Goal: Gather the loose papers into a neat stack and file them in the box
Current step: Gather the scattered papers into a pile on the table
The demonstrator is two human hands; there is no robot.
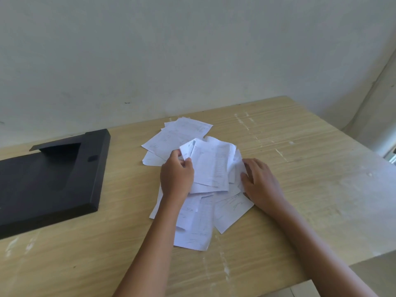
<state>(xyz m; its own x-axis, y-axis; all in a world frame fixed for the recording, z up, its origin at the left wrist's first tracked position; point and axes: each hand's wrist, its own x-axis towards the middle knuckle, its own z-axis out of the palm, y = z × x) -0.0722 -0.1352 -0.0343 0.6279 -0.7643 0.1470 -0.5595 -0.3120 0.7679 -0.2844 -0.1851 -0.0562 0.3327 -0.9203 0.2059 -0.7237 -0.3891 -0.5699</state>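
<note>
Left hand [176, 172] pinching top sheets of loose papers [199, 179], fingers closed on edge. Right hand [260, 181] pressing flat, fingers spread, gripping nothing. Papers lying mid-table, scattered (stack not squared). Box [49, 179] sitting well apart, leftward. Advising: sweep outliers inward, tap edges flush before lifting.

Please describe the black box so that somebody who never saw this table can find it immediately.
Look at the wooden table against the pale wall. On its left side, apart from the scattered white papers, lies the box. It is the only black thing there: flat, with a flap raised at its far end.
</note>
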